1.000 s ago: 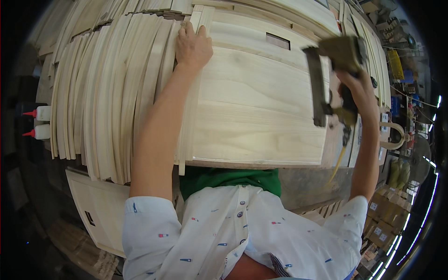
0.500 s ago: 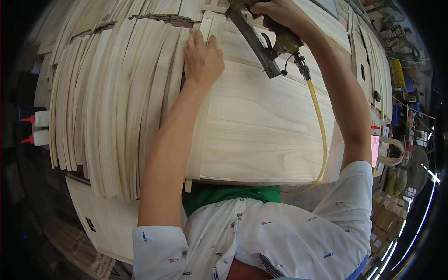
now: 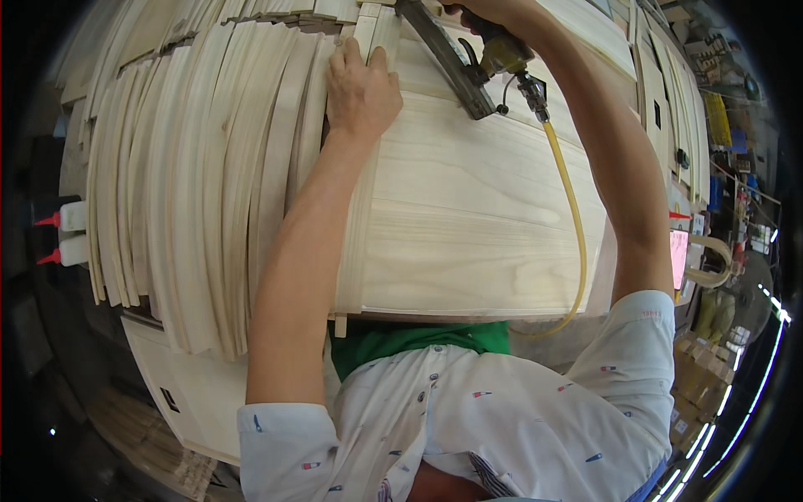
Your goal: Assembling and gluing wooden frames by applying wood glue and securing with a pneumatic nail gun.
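Note:
My right hand (image 3: 495, 12), partly cut off by the top edge, is wrapped round the grip of an air nail gun (image 3: 452, 63). Its nose lies beyond the frame. A yellow air hose (image 3: 572, 217) runs from the gun down across a pale wooden panel (image 3: 477, 192). Along the panel's left border lies a narrow wooden strip (image 3: 355, 226). My left hand (image 3: 363, 90) grips this strip near its far end, fingers bent and pressed over it; the fingertips' undersides are hidden.
Many thin wooden slats (image 3: 196, 176) lie side by side on the left. Two white bottles with red tips (image 3: 74, 216) are at the far left. Below stands another panel with a dark slot (image 3: 180, 393). More panels (image 3: 669, 117) and a pink-screened device (image 3: 678, 258) are at right.
The nail gun and my right hand have shifted up and slightly left, further out of the picture. My left hand keeps its hold on the strip. The whole view has tilted a little.

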The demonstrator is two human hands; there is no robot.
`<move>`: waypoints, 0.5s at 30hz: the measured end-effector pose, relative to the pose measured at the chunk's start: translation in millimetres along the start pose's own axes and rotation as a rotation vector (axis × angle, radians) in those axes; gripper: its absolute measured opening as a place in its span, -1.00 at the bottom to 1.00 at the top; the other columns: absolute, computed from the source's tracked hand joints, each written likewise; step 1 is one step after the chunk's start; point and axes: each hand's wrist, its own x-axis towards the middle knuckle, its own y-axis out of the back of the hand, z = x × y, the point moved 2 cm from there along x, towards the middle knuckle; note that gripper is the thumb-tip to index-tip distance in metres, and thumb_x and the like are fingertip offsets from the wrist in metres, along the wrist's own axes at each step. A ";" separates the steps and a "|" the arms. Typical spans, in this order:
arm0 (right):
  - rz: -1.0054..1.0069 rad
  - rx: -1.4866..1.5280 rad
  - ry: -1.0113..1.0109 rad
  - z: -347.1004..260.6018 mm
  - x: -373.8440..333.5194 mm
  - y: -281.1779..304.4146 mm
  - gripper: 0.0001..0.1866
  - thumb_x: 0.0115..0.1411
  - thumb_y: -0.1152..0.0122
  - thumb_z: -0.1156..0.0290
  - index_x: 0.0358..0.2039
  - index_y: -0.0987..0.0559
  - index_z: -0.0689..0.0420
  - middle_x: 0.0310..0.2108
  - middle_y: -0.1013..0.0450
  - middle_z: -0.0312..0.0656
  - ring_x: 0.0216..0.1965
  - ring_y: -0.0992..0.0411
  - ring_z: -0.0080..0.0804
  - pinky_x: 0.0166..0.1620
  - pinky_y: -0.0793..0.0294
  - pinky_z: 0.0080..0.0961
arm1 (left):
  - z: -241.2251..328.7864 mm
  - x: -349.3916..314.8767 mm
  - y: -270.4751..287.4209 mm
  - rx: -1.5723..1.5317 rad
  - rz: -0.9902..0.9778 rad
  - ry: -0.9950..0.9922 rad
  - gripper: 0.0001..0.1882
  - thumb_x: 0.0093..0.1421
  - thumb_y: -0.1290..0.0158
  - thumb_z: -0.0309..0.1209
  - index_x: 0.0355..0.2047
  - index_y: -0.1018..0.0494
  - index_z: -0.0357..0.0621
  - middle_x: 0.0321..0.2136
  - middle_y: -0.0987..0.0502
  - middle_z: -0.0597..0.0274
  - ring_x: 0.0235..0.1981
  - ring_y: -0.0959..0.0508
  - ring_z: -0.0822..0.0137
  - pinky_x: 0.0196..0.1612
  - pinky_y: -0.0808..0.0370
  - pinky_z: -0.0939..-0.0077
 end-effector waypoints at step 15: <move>0.110 -0.026 0.032 11.0 -255.8 55.0 -0.67 0.14 -0.22 0.14 -0.33 -0.53 0.19 -0.64 -0.36 -0.35 -0.64 -0.28 -0.64 -0.52 -0.22 -0.63 | -112.0 9.4 -61.4 -0.031 -0.214 0.056 -0.58 0.06 -0.17 -0.32 -0.07 -0.51 -0.23 0.00 -0.42 -0.16 0.04 -0.37 -0.15 0.13 -0.32 0.07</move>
